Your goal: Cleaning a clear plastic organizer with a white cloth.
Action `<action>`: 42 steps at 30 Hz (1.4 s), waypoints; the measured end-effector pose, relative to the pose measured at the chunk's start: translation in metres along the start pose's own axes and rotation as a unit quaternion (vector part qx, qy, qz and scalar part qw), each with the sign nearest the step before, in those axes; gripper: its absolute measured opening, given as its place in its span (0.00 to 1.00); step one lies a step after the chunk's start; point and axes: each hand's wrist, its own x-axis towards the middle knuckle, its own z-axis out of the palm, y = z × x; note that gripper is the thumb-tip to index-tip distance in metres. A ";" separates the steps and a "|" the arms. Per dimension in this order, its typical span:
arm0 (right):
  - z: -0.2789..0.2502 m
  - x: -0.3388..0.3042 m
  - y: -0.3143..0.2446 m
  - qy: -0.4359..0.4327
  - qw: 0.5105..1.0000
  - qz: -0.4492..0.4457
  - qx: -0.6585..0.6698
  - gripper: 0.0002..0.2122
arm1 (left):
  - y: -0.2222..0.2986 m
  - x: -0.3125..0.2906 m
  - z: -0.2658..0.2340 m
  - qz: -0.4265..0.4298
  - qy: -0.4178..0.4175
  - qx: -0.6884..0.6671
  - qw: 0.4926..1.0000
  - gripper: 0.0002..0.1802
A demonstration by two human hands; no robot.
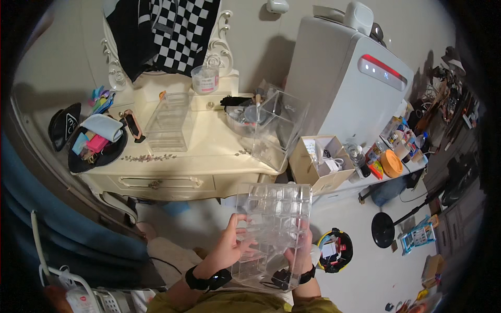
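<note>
A clear plastic organizer (276, 208) with many small compartments is held up in front of my body, above the floor and near the dressing table's front edge. My left hand (228, 253) grips its left side, with fingers bent against the clear wall. On the opposite side my right hand (302, 250) holds it, partly seen through the plastic. Black bands are on both wrists. On the cream dressing table (209, 161) stand a clear drawer unit (169, 122) and, at the right edge, a clear divided box (282, 125).
A black hat (78, 164) holding cloths lies at the table's left. A round clear basket (240, 128) and a plastic tub (204, 78) sit further back. To the right are an open carton (308, 180) with cables, a large white appliance (339, 78) and a black-and-yellow bin (347, 255).
</note>
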 end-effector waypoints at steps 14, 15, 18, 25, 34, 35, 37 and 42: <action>-0.023 -0.036 0.028 0.116 0.993 0.020 -0.015 0.12 | -0.009 0.009 -0.002 -0.038 0.018 -0.031 0.999 0.27; -0.029 -0.041 0.029 0.113 0.993 0.032 0.030 0.13 | -0.006 0.009 -0.001 -0.040 0.020 -0.033 0.998 0.27; -0.024 -0.050 0.026 0.111 0.993 -0.038 -0.005 0.15 | 0.001 0.010 0.002 -0.075 -0.003 -0.024 0.997 0.31; -0.018 -0.052 0.010 0.042 0.997 -0.068 0.003 0.20 | -0.019 0.016 -0.005 0.054 0.214 0.161 0.962 0.31; -0.015 -0.032 0.023 0.002 0.916 -0.235 -0.325 0.23 | -0.001 0.009 -0.002 0.030 0.185 0.150 0.971 0.32; -0.006 -0.033 0.020 0.012 0.919 -0.245 -0.308 0.16 | -0.009 0.008 -0.002 0.103 0.175 0.125 0.971 0.32; -0.002 -0.033 0.022 0.008 0.940 -0.226 -0.257 0.13 | -0.021 0.010 -0.005 0.194 0.104 0.028 0.975 0.38; 0.007 -0.031 0.022 0.004 0.961 -0.198 -0.194 0.07 | -0.040 0.013 -0.010 0.150 0.052 -0.333 0.930 0.50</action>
